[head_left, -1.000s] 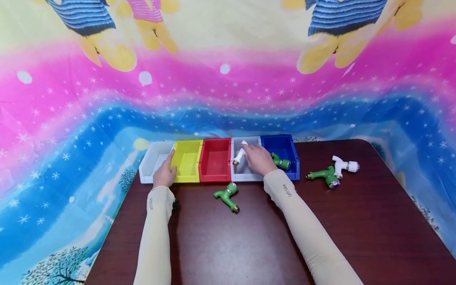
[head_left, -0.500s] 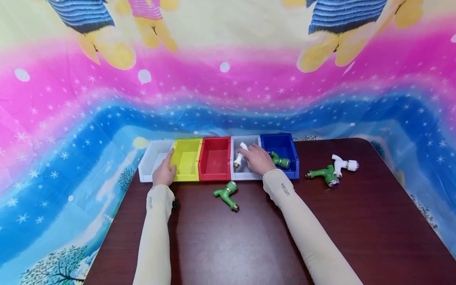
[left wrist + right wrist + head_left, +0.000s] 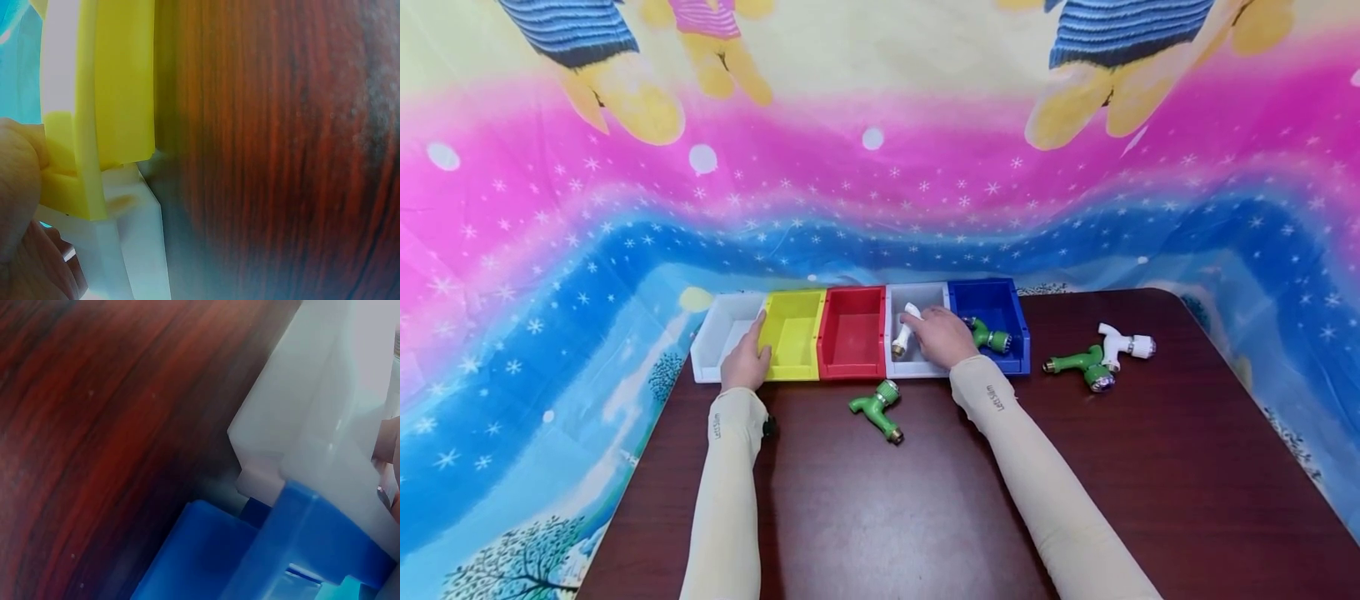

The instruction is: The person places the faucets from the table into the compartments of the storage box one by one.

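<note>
My right hand (image 3: 944, 336) holds a white tap (image 3: 906, 330) with a brass threaded end. The tap is over the second bin from the right, a whitish bin (image 3: 917, 368), its brass end pointing down toward the front. The fingers cover part of the tap. My left hand (image 3: 747, 358) rests at the wall between the leftmost white bin (image 3: 707, 358) and the yellow bin (image 3: 797, 367), index finger straight along it. In the left wrist view, the thumb (image 3: 15, 181) lies against the yellow bin's rim. The right wrist view shows only a sliver of the right fingers (image 3: 389, 442).
Between the yellow and whitish bins stands a red bin (image 3: 853, 362). A blue bin (image 3: 988, 292) at the right end contains a green tap (image 3: 988, 337). Another green tap (image 3: 877, 412) lies in front of the bins. Farther right, a green tap (image 3: 1078, 364) touches a white tap (image 3: 1126, 347).
The right hand has lowered the white tap slightly toward the whitish bin, and the tap stands a little steeper. The left hand stays at the same bin wall.
</note>
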